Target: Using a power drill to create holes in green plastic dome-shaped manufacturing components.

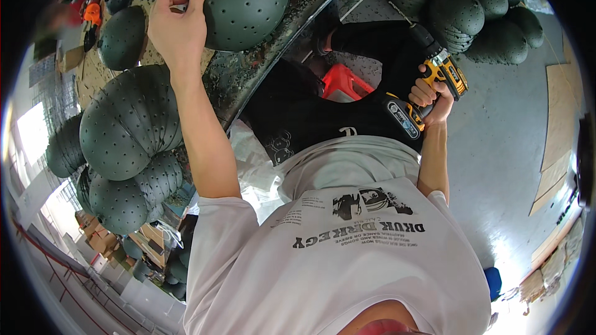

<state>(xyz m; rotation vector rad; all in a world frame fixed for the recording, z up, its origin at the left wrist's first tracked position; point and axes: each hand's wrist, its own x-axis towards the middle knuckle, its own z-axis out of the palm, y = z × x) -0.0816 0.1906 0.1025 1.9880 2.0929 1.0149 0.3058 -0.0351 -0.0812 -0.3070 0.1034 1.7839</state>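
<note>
My left hand pinches the left rim of a dark green dome-shaped shell between thumb and fingers. Small round holes dot the shell's curved face, and it rests on a workbench strewn with dark shavings. In my right hand is a yellow and black cordless drill, its grip wrapped by my fingers. The long drill bit points up and to the left, apart from the shell. Whether the bit is turning cannot be told.
Nested stacks of holed green shells crowd the left side; another shell lies near my left hand. More stacked shells sit at the far right. A red plastic object shows beside my legs. Cardboard sheets lie along the right.
</note>
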